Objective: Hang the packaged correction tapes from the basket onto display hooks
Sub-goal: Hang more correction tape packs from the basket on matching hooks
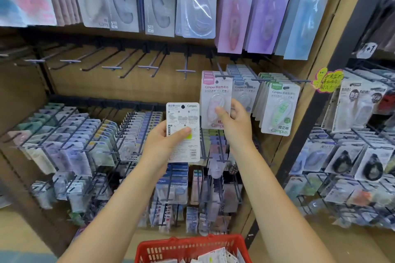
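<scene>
Left hand [164,141] at frame centre, fingers closed around a white correction tape pack [183,132], thumb [181,132] pressed across its printed back, other fingers hidden behind the card. Pack upright, back side facing camera, hang hole at top, not on any hook. Right hand [234,123] just right of it, fingers pinched on the lower part of a pink pack [215,100]: thumb on the front blister, remaining fingers curled behind the card's right edge. Pink pack's top sits at a display hook [222,74] in centre-right of frame; whether the hook is fully through the hole can't be told. Blue packs [242,89] and green packs [279,109] hang to the right on neighbouring hooks. Row of bare hooks [111,64] runs across left-centre. Red basket [192,245] at bottom centre between the forearms, more white packs [213,257] lying inside.
</scene>
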`<state>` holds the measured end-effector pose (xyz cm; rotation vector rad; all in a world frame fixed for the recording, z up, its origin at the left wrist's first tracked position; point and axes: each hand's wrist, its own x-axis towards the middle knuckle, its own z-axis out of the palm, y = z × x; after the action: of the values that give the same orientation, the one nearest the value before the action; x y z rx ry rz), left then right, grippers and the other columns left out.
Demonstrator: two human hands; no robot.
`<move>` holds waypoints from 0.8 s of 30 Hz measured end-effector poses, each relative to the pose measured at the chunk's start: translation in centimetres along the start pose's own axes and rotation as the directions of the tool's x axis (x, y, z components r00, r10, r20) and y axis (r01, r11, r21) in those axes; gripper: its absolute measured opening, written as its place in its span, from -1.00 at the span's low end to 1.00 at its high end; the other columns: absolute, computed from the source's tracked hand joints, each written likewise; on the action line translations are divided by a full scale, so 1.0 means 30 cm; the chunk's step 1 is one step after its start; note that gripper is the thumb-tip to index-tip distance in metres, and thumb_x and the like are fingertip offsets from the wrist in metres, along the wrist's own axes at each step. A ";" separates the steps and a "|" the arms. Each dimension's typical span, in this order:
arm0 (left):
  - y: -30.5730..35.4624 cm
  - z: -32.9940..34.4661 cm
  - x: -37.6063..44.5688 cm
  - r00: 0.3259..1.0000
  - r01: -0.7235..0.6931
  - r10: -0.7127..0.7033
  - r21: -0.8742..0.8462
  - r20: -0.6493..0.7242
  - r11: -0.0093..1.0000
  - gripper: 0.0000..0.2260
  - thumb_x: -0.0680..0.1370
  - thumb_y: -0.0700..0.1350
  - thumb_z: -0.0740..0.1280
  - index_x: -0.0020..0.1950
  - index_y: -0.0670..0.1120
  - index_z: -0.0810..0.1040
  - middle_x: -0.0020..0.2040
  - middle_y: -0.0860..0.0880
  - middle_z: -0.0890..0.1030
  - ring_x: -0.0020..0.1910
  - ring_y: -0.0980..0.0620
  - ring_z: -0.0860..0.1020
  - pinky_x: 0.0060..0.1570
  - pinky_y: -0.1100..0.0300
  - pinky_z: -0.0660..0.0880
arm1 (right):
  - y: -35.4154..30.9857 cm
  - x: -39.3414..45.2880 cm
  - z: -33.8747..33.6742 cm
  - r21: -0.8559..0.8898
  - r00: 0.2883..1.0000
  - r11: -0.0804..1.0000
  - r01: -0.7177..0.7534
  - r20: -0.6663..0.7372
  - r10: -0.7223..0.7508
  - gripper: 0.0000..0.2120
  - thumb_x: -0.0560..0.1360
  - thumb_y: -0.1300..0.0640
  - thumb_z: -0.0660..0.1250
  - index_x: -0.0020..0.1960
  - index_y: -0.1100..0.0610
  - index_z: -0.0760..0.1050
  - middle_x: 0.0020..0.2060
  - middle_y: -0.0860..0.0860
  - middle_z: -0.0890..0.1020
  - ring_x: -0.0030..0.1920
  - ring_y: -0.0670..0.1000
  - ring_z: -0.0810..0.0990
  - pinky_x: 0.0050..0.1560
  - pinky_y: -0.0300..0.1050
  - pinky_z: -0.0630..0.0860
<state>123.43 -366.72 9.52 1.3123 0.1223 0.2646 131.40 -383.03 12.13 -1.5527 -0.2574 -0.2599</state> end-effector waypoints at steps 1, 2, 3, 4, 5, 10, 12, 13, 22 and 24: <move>0.000 -0.004 0.004 1.000 -0.001 0.001 -0.001 -0.001 1.000 -0.69 0.53 -0.21 0.48 0.27 -0.11 0.62 0.14 -0.09 0.74 0.11 -0.15 0.72 0.17 -0.24 0.61 | 0.007 -0.005 0.002 -0.002 1.000 1.000 0.008 -0.012 -0.008 -0.71 0.62 0.15 0.37 0.33 0.03 0.54 0.18 -0.06 0.68 0.20 -0.07 0.64 0.24 -0.02 0.59; 0.000 -0.007 0.009 1.000 -0.007 0.007 0.000 0.002 1.000 -0.67 0.52 -0.21 0.49 0.28 -0.11 0.61 0.15 -0.09 0.74 0.12 -0.15 0.72 0.18 -0.25 0.60 | 0.015 -0.010 0.004 0.003 1.000 1.000 0.014 -0.025 -0.014 -0.73 0.62 0.16 0.37 0.31 0.02 0.55 0.17 -0.07 0.68 0.19 -0.09 0.64 0.24 -0.04 0.59; 0.000 -0.011 0.013 1.000 -0.012 0.012 0.003 0.005 1.000 -0.65 0.52 -0.20 0.49 0.30 -0.11 0.60 0.16 -0.09 0.73 0.13 -0.15 0.71 0.19 -0.25 0.60 | 0.022 -0.016 0.005 0.012 0.999 1.000 0.017 -0.038 -0.017 -0.76 0.62 0.17 0.37 0.26 -0.02 0.56 0.16 -0.08 0.69 0.17 -0.11 0.64 0.23 -0.06 0.59; -0.002 -0.014 0.018 1.000 -0.017 0.017 0.001 0.008 1.000 -0.64 0.52 -0.20 0.49 0.32 -0.11 0.59 0.17 -0.09 0.73 0.14 -0.14 0.71 0.20 -0.25 0.60 | 0.029 -0.023 0.007 0.024 0.998 1.000 0.020 -0.054 -0.019 -0.77 0.62 0.18 0.37 0.21 -0.07 0.56 0.14 -0.11 0.68 0.16 -0.15 0.64 0.23 -0.10 0.59; -0.003 -0.019 0.022 1.000 -0.021 0.021 -0.004 0.007 1.000 -0.63 0.52 -0.20 0.49 0.32 -0.11 0.57 0.18 -0.08 0.73 0.14 -0.14 0.71 0.20 -0.25 0.60 | 0.034 -0.031 0.008 0.036 0.997 0.999 0.027 -0.074 -0.024 -0.76 0.62 0.20 0.37 0.16 -0.13 0.55 0.11 -0.15 0.67 0.13 -0.21 0.63 0.23 -0.15 0.59; -0.002 -0.031 0.059 0.999 -0.039 0.038 -0.036 -0.027 0.999 -0.64 0.50 -0.19 0.50 0.28 -0.10 0.56 0.18 -0.07 0.73 0.14 -0.12 0.71 0.17 -0.20 0.62 | 0.040 -0.041 0.012 0.063 0.992 0.996 0.066 -0.116 -0.059 -0.74 0.63 0.24 0.33 0.23 -0.05 0.54 0.05 -0.28 0.62 0.04 -0.40 0.59 0.18 -0.38 0.51; 0.000 -0.029 0.072 0.999 -0.046 0.045 -0.033 -0.031 0.998 -0.68 0.52 -0.20 0.50 0.24 -0.08 0.57 0.16 -0.04 0.73 0.12 -0.09 0.72 0.12 -0.13 0.64 | 0.039 -0.033 0.016 0.051 0.992 0.996 0.074 -0.103 -0.068 -0.75 0.63 0.24 0.34 0.25 0.00 0.55 0.05 -0.27 0.62 0.04 -0.39 0.60 0.14 -0.41 0.53; 0.000 -0.028 0.078 0.999 -0.045 0.043 -0.035 -0.031 0.998 -0.69 0.52 -0.20 0.50 0.23 -0.07 0.57 0.15 -0.04 0.74 0.12 -0.08 0.72 0.09 -0.11 0.64 | 0.040 -0.031 0.017 0.051 0.992 0.996 0.076 -0.101 -0.070 -0.76 0.63 0.24 0.34 0.23 -0.01 0.55 0.04 -0.27 0.63 0.04 -0.38 0.60 0.12 -0.41 0.53; -0.026 -0.007 0.097 1.000 -0.024 0.023 -0.021 -0.020 1.000 -0.65 0.53 -0.23 0.50 0.29 -0.14 0.56 0.15 -0.06 0.73 0.11 -0.11 0.72 0.05 -0.10 0.67 | 0.060 -0.027 0.017 0.053 0.994 0.996 0.072 -0.082 -0.068 -0.73 0.62 0.18 0.37 0.29 -0.02 0.54 0.19 -0.12 0.66 0.21 -0.13 0.63 0.32 0.00 0.55; -0.025 -0.002 0.096 1.000 -0.022 0.021 -0.016 -0.018 1.000 -0.65 0.52 -0.23 0.50 0.29 -0.14 0.57 0.14 -0.06 0.74 0.10 -0.10 0.72 0.05 -0.09 0.67 | 0.048 -0.010 0.023 0.044 0.994 0.997 0.069 -0.089 -0.065 -0.71 0.62 0.17 0.37 0.32 0.03 0.54 0.19 -0.09 0.67 0.20 -0.12 0.63 0.29 0.00 0.57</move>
<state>126.29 -366.09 8.95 1.2964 0.1207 0.2950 131.57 -382.32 10.67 -1.4837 -0.2451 -0.3712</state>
